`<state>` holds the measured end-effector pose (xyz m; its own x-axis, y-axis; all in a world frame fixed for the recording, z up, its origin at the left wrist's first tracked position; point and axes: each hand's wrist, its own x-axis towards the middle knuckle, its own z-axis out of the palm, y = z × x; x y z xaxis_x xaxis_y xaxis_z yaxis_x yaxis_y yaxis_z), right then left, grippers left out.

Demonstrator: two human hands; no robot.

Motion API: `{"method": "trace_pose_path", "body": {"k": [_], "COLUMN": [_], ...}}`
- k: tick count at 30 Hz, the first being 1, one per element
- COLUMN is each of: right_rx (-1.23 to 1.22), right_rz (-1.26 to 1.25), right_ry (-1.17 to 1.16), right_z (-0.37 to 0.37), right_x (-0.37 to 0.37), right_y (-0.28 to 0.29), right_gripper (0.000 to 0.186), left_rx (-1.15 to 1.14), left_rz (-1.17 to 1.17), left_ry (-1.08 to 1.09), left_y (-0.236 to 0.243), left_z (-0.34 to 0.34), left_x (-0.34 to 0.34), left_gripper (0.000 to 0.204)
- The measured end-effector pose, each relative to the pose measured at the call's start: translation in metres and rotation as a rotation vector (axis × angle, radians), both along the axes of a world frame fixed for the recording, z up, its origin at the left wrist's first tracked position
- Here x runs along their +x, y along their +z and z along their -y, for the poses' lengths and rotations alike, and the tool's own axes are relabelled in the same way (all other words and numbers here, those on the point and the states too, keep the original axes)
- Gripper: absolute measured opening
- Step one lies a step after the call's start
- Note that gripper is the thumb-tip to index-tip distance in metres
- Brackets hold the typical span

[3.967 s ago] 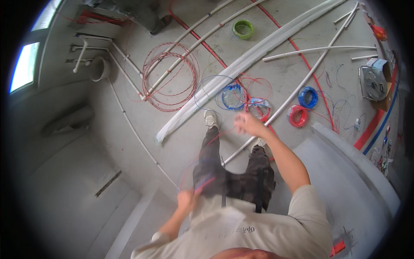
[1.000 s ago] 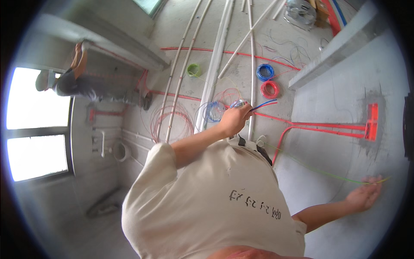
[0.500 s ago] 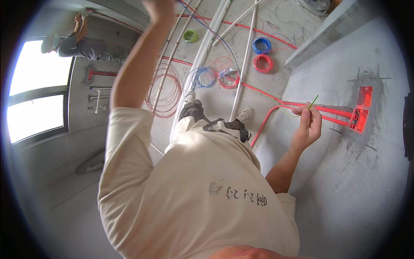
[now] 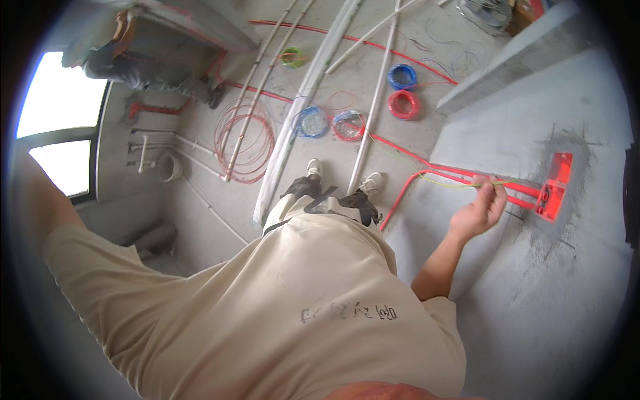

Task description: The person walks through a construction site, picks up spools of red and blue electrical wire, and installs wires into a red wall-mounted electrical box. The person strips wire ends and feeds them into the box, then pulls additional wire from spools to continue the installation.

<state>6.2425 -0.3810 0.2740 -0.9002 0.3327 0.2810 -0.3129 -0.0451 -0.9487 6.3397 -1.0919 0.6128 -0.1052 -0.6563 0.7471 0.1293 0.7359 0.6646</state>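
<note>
My right hand (image 4: 485,205) is closed on a thin yellow-green wire (image 4: 501,183), which runs left and down toward red conduits (image 4: 447,167). These lead into a red double box (image 4: 557,187) set in the grey wall, just right of my hand. My left forearm (image 4: 50,200) reaches out at the left edge, in front of the window; the left hand is out of view.
A co-worker (image 4: 127,67) is at the upper left. White pipes (image 4: 377,90), a loose red cable coil (image 4: 245,140), blue (image 4: 403,77), red (image 4: 404,105) and green (image 4: 293,57) wire coils lie on the floor. A grey wall edge (image 4: 507,57) stands upper right.
My left arm has swung from upper centre out past the left edge; the blue and red wires it held are out of sight. My right hand keeps the yellow-green wire, slightly lower.
</note>
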Motion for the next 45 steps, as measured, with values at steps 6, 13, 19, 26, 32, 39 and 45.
{"method": "trace_pose_path", "body": {"k": [6, 13, 19, 26, 32, 39, 45], "right_rx": [-0.178, -0.448, -0.323, -0.346, -0.202, -0.283, -0.197], "right_rz": [0.171, 0.258, 0.267, 0.251, 0.177, 0.238, 0.278], "right_ry": [0.324, 0.54, 0.435, 0.367, 0.413, 0.431, 0.418], "right_z": [0.098, 0.215, 0.245, 0.212, 0.167, 0.117, 0.093], "right_x": [0.018, 0.045, 0.054, 0.036, -0.001, -0.02, -0.034], "right_y": [0.024, 0.076, 0.076, 0.082, 0.074, 0.041, 0.033], "right_gripper": [0.01, 0.012, 0.013, 0.014, 0.012, 0.021, 0.04], "left_rx": [0.392, 0.54, 0.547, 0.529, 0.702, 0.549, 0.303], "left_rz": [0.074, 0.504, 0.8, 1.116, 1.055, 1.228, 1.013], "left_ry": [-0.49, -1.394, -1.56, -1.564, -1.577, -1.348, -1.418], "left_y": [-0.116, -0.254, -0.275, -0.261, -0.264, -0.271, -0.299], "left_z": [-0.04, -0.254, -0.296, -0.321, -0.358, -0.41, -0.436], "left_x": [-0.015, -0.063, -0.042, -0.068, -0.086, -0.089, -0.097], "left_gripper": [0.022, 0.049, 0.031, 0.018, 0.023, 0.019, 0.025]}}
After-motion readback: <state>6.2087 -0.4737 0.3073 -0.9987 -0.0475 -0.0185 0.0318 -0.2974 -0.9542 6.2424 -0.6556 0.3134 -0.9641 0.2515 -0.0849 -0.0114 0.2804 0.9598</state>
